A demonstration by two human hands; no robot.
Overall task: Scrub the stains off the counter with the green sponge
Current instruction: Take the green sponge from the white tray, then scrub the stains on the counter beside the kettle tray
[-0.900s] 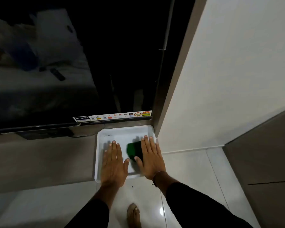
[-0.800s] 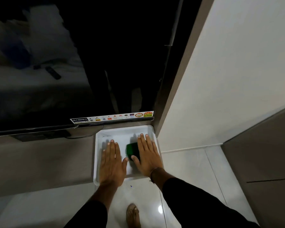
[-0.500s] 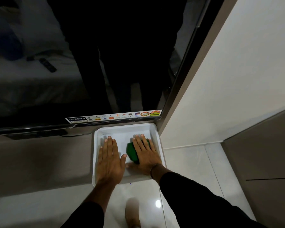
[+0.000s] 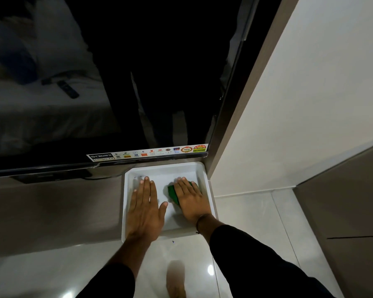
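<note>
Your left hand (image 4: 144, 208) lies flat, palm down, fingers extended and close together, thumb splayed to the right. It presses on the floor of the white tray (image 4: 164, 168), left half, with the wrist crossing the tray's near rim. It holds nothing.

Your right hand (image 4: 190, 197) lies palm down on the green sponge (image 4: 173, 193), fingers straight and spread a little over its top. It is pressed flat rather than curled around; whether the thumb grips the sponge's near edge cannot be told, as the thumb is hidden. A thin band shows at the right wrist.

Sponge position: right half of the tray, flat on the tray floor. Only its left edge and a sliver by the little finger show; the rest sits under your hand.

The two hands are apart, with bare tray floor between the left thumb and the sponge.

Edges: the tray sits at the right end of the grey bench (image 4: 52, 211), its right rim near the bench end and the wall corner. Its far rim lies just beneath the lower edge of the television (image 4: 116, 82), where a sticker strip (image 4: 148, 152) runs along the bezel. A small mark shows on the tray floor near the left fingertips; what it is cannot be told.

Open room: bare tray floor beyond both sets of fingertips and in the near right part. Left of the tray, the bench top runs on bare. Below, glossy floor tiles (image 4: 246, 211), with a blurred foot (image 4: 176, 280) at the bottom.
</note>
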